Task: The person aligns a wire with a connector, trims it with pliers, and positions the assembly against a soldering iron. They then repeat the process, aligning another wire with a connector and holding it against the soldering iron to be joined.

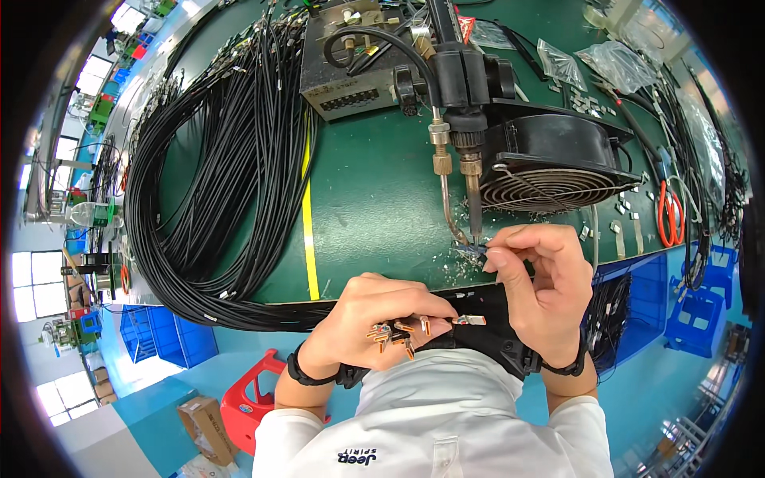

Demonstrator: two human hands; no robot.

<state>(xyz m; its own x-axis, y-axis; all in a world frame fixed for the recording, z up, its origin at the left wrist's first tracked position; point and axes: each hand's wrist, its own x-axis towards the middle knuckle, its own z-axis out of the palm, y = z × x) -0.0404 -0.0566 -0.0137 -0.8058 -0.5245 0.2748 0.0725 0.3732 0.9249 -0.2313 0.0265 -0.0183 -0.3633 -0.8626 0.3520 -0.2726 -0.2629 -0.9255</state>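
My left hand (374, 311) is closed around several black cables, and their small connector ends (394, 331) with orange and metal parts stick out of the fist. One connector end (469, 320) pokes out to the right beyond the fingertips. My right hand (550, 279) pinches a small dark piece (476, 250) between thumb and forefinger, right under the tip of an upright soldering iron (474, 203). Beside the iron, a thin bent metal feed tube (448, 203) ends close to the same spot. The piece's exact kind is too small to make out.
A large bundle of black cables (151, 215) covers the left of the green bench (374, 215). A metal control box (347, 88) stands behind. Right of the iron sit a black fan (558, 159), orange-handled pliers (671, 213) and plastic bags (617, 65). A red stool (247, 398) stands below left.
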